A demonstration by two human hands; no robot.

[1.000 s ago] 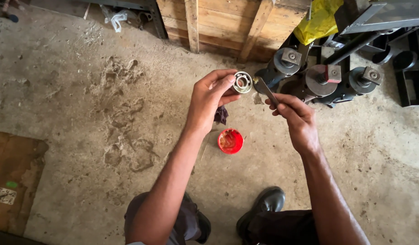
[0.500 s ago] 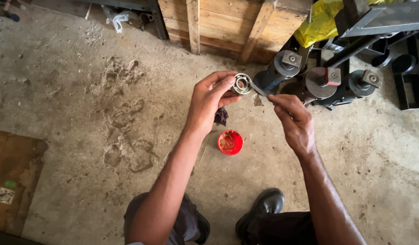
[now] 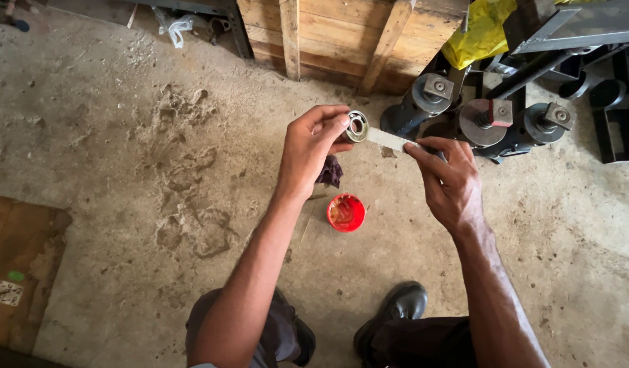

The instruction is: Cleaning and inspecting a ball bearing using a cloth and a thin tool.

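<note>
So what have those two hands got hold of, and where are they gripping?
The left hand pinches a small metal ring by its rim. The right hand holds a flat metal strip by its near end, its tip at the ring.

This is a workshop. The dusty concrete floor (image 3: 124, 170) is rough and stained. Just behind it stands a wooden crate (image 3: 328, 34). Right of the crate sit dark metal rollers (image 3: 485, 119) and a black steel frame (image 3: 573, 41), with a yellow plastic bag (image 3: 481, 31) near the crate's top corner
</note>
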